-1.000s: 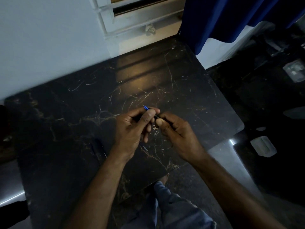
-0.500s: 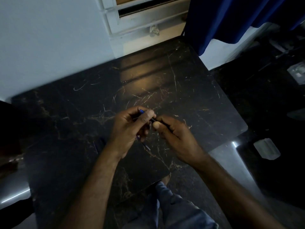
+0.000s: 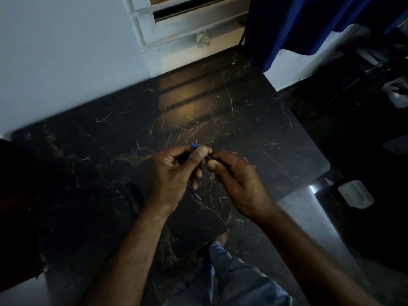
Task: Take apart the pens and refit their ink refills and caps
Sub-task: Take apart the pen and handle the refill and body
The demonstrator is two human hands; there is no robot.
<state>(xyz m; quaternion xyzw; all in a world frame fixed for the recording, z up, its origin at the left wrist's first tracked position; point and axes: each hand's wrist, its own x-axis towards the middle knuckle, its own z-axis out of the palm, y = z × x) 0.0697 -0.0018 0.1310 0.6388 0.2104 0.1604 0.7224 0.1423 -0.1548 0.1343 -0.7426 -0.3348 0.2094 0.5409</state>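
Pen (image 3: 194, 146): thin, blue, held above the table (image 3: 220, 111), tip poking out.
Left hand (image 3: 174, 173): fingers closed round its front.
Right hand (image 3: 234, 175): pinching its dark rear end.
Handling: likely light, stiff, slippery; grip near the joint.

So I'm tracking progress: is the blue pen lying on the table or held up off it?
Held off it. The blue pen is pinched between the left hand and right hand, above the table.
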